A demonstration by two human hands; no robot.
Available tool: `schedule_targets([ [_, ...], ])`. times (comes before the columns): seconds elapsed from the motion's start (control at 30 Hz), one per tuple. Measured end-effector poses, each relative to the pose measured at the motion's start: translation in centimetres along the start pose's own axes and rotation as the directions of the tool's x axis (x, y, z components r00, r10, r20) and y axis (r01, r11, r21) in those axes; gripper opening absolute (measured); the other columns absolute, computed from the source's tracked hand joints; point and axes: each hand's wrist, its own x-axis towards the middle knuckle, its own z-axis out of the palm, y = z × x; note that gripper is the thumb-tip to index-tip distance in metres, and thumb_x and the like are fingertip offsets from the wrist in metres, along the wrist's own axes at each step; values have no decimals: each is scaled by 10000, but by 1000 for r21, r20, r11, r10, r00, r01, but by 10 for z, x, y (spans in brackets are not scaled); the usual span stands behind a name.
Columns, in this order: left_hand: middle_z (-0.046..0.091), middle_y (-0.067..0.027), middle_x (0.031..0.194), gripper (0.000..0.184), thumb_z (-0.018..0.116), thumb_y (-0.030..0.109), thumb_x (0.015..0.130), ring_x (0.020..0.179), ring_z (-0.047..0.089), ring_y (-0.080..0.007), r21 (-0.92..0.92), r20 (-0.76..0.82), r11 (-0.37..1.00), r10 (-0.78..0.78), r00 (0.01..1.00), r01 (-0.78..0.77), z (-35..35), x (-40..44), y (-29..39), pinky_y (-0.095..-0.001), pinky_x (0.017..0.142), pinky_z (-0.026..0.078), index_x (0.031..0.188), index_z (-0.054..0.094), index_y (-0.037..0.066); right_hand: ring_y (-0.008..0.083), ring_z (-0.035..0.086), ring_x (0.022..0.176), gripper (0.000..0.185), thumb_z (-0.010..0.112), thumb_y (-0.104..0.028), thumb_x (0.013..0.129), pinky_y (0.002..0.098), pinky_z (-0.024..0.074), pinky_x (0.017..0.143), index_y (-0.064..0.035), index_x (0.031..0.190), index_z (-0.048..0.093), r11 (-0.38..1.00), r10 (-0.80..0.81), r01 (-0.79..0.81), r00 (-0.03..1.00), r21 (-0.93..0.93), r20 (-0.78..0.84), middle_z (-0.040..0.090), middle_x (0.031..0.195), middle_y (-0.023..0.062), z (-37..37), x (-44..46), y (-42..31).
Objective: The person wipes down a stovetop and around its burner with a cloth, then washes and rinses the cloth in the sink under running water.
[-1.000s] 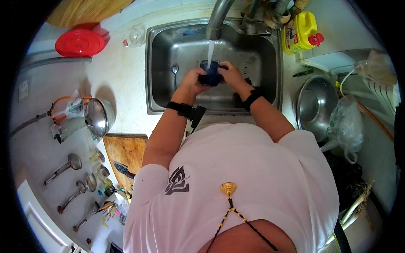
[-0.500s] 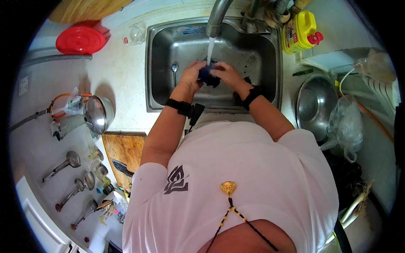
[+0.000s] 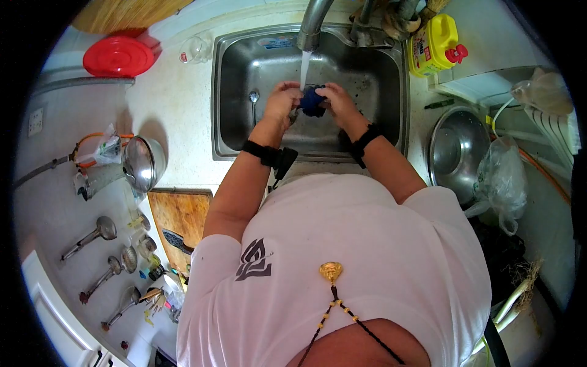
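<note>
Water runs from the faucet (image 3: 309, 35) into the steel sink (image 3: 218, 122). Beside the stream, a dark blue cloth-like item (image 3: 312, 102) is held between my two hands. My right hand (image 3: 337, 101) grips its right side, with fingers bent over the top. On the other side my left hand (image 3: 283, 102) has its fingers curled close to the item's left edge; what they hold, if anything, is too small to make out. A metal spoon (image 3: 254, 105) lies in the sink, left of my left hand.
Right of the sink stand a yellow bottle (image 3: 433, 46) with a red cap and a metal basin (image 3: 455, 147). On the left are a glass (image 3: 193, 50), a red lid (image 3: 118, 56), a lidded pot (image 3: 143, 164) and a wooden cutting board (image 3: 183, 220).
The blue item has shifted slightly right and is now mostly at my right hand. My left hand has drawn a little away from it.
</note>
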Motion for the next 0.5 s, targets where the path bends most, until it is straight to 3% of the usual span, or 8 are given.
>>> schedule_targets([
  [0.07, 582, -26, 795, 299, 632, -16, 760, 646, 540, -120, -18, 7, 1000, 23, 1000, -23, -6, 3, -2, -234, 590, 458, 1051, 606, 45, 183, 595, 958, 342, 626, -274, 902, 317, 470, 851, -19, 1128, 604, 1000, 7, -7, 1000, 10, -2, 616, 1063, 73, -3, 2, 3],
  [0.1, 582, -26, 795, 299, 632, -16, 760, 646, 540, -120, -18, 5, 1000, 23, 1000, -23, -10, 4, -4, -234, 590, 458, 1051, 606, 45, 175, 597, 912, 271, 640, -198, 883, 312, 477, 839, -45, 1097, 575, 987, -158, 159, 987, -32, 29, 604, 1010, 54, -10, 10, 15],
  [0.17, 588, -38, 802, 298, 622, -24, 752, 635, 537, -129, -99, -75, 995, -28, 997, 21, -16, 5, -7, -260, 572, 460, 1046, 602, 24, 168, 599, 865, 235, 654, -121, 864, 307, 484, 828, -71, 1066, 546, 945, -316, 320, 946, -69, 65, 592, 957, 36, -17, 20, 23],
  [0.3, 565, -38, 756, 274, 602, -27, 762, 615, 532, -146, -128, -123, 992, -36, 992, 20, -21, 4, -11, -285, 552, 470, 1031, 599, 24, 185, 607, 880, 209, 637, -69, 857, 338, 507, 809, -81, 1047, 548, 957, -287, 291, 946, -5, 151, 596, 983, 51, -19, 28, 25],
  [0.37, 539, -42, 735, 248, 580, -32, 775, 612, 536, -172, -324, -171, 946, -86, 982, 26, -21, 2, -12, -309, 554, 477, 1016, 598, 27, 191, 609, 884, 210, 633, -57, 855, 344, 513, 804, -84, 1045, 548, 963, -269, 268, 949, 29, 167, 598, 985, 55, -20, 30, 27],
  [0.4, 539, -42, 735, 248, 580, -32, 775, 612, 536, -172, -326, -172, 945, -85, 981, 25, -25, 6, -14, -309, 554, 477, 1016, 598, 27, 189, 611, 885, 195, 628, -45, 852, 344, 512, 800, -81, 1028, 551, 962, -272, 265, 952, 66, 144, 601, 972, 53, -19, 30, 28],
  [0.47, 522, -49, 748, 262, 565, -34, 784, 609, 531, -201, -586, -66, 808, -122, 990, 60, -44, 22, -25, -340, 569, 497, 1039, 580, 26, 188, 612, 886, 182, 623, -33, 849, 343, 511, 795, -79, 1011, 555, 960, -272, 260, 954, 103, 125, 604, 959, 50, -17, 28, 24],
  [0.5, 522, -49, 748, 262, 565, -34, 784, 609, 531, -201, -588, -68, 807, -121, 990, 59, -52, 28, -30, -340, 569, 497, 1039, 580, 26, 182, 612, 882, 156, 623, -28, 855, 340, 509, 787, -76, 989, 559, 955, -296, 291, 947, 60, 127, 605, 939, 45, -19, 27, 19],
])
